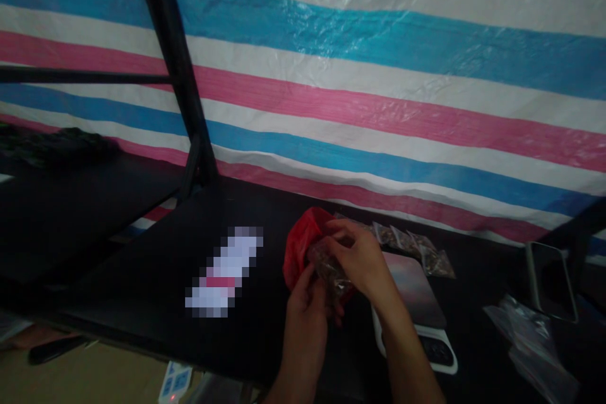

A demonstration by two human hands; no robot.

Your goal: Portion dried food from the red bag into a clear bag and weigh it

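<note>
My left hand [307, 306] is closed around the lower side of a small clear plastic bag [331, 271] with brown, dried-looking bits in it. At the upper edge of that bag, the fingers of my right hand [355, 252] are curled and pressed to it; their tips are partly hidden. Just behind both hands stands a red plastic bag [300, 243], its opening towards me. To the right, partly behind my right forearm, is a white kitchen scale [416, 297] with a flat metal-looking top. Several filled small clear bags [409, 243] lie in a row beyond the scale.
A blurred-out pale object [225, 274] lies on the black table [156, 278] left of my hands. Loose flat clear bags [530, 341] and a phone [552, 281] are at the right. A black post [173, 57] rises before the striped sheet [379, 88].
</note>
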